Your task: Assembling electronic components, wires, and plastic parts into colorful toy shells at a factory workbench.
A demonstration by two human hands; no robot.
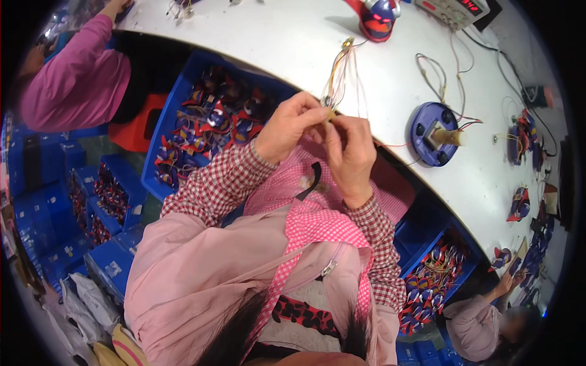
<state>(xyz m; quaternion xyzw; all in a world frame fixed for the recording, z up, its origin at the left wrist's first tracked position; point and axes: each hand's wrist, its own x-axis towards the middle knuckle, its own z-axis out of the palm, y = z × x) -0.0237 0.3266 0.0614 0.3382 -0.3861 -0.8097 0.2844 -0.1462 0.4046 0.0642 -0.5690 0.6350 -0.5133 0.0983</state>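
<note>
My left hand [293,125] and my right hand [351,152] meet over the near edge of the white table. Both are closed, fingertips pinching a small wired part [329,113] between them; its exact kind is mostly hidden by the fingers. From it a bundle of thin wires [343,70], white, yellow and reddish, runs away across the table to a small yellowish piece [348,43] at the far end. Beyond that stands a red and blue toy figure [377,23] with lit red eyes.
A round purple device [434,135] with wires sits to the right on the table [274,46]. A power supply [453,11] stands at the far right. Blue bins of toy parts, left [183,82] and right [400,241], lie below the table edge. Co-workers [79,79] sit on both sides.
</note>
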